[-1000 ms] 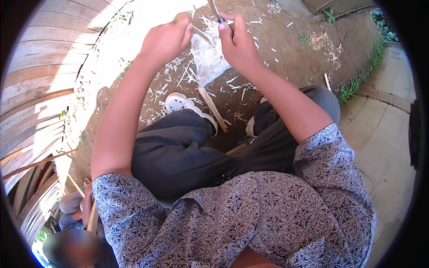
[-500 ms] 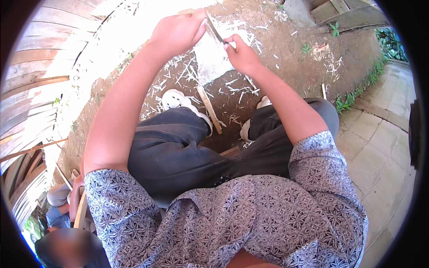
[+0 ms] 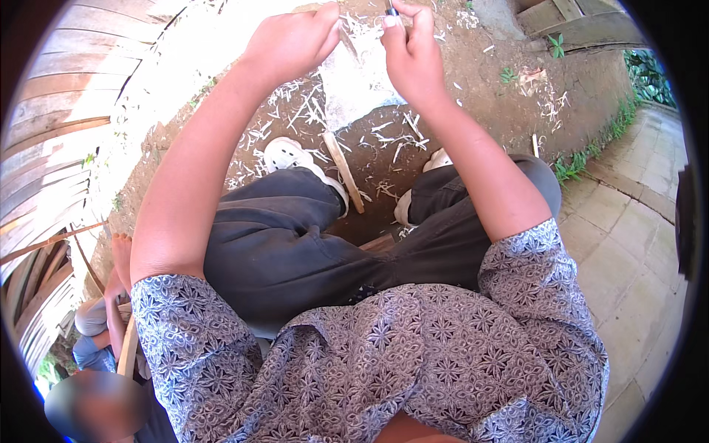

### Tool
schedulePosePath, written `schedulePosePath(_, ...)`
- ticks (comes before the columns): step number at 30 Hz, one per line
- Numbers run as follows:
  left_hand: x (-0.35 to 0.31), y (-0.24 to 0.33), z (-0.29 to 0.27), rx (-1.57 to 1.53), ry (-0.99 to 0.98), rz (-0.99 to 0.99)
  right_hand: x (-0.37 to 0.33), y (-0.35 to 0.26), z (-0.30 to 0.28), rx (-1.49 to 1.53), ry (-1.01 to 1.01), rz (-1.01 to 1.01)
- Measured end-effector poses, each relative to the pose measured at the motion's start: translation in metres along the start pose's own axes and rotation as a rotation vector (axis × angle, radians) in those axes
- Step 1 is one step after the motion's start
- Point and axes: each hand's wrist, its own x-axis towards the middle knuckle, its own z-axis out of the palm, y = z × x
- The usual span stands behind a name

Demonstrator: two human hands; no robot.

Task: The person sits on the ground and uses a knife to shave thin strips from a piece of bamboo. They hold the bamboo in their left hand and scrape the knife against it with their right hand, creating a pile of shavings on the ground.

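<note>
My left hand [image 3: 295,46] is closed near the top edge, and a thin brownish strip [image 3: 348,43] slants down from its fingertips. To its right my right hand [image 3: 415,59] is raised, thumb and forefinger pinched on a small tool with a black end [image 3: 391,11]. The rest of that tool runs up out of view, so its kind is hidden. The hands are apart. Below them a pale sheet [image 3: 362,100] lies on the ground among many thin, light shavings [image 3: 295,111].
A wooden stick [image 3: 342,171] leans between my white shoes [image 3: 288,155]. Wooden slats [image 3: 66,96] curve along the left. At the lower left another person [image 3: 96,351] sits close to a wooden piece [image 3: 128,347]. Paving slabs [image 3: 620,236] lie to the right.
My right hand has moved up and away from my left, turning upright. The thin dark piece that spanned the two hands no longer bridges them. My left hand has barely shifted.
</note>
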Motion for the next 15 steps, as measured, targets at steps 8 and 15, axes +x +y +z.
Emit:
schedulePosePath(8, -0.002, -0.003, -0.002, 0.000, -0.045, -0.029, 0.012, 0.018, 0.002, -0.078, -0.145, 0.130)
schedulePosePath(15, 0.002, -0.007, 0.008, 0.012, 0.024, -0.019, -0.004, 0.077, 0.007, -0.307, -0.337, 0.120)
